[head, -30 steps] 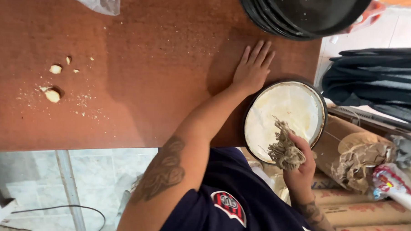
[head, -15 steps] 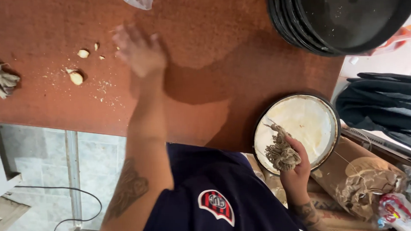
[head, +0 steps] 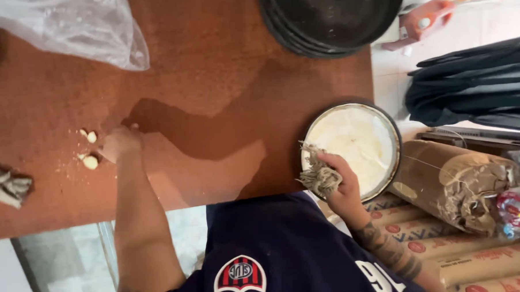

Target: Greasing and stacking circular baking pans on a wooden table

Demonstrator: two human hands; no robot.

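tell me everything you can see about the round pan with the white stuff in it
The round pan is shallow, with a thin metallic-looking rim, its inside coated in a pale creamy white layer. It lies flat at the right edge of the reddish-brown table, partly overhanging it. The right hand, clutching a frayed rag, rests over its near rim. Dark stacked pans sit beyond it.

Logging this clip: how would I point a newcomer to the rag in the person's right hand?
Find the reddish-brown table, then the round white-lined pan at its near right edge. The frayed beige rag sits bunched in the right hand over the pan's rim, unlike the loose one lying far left.
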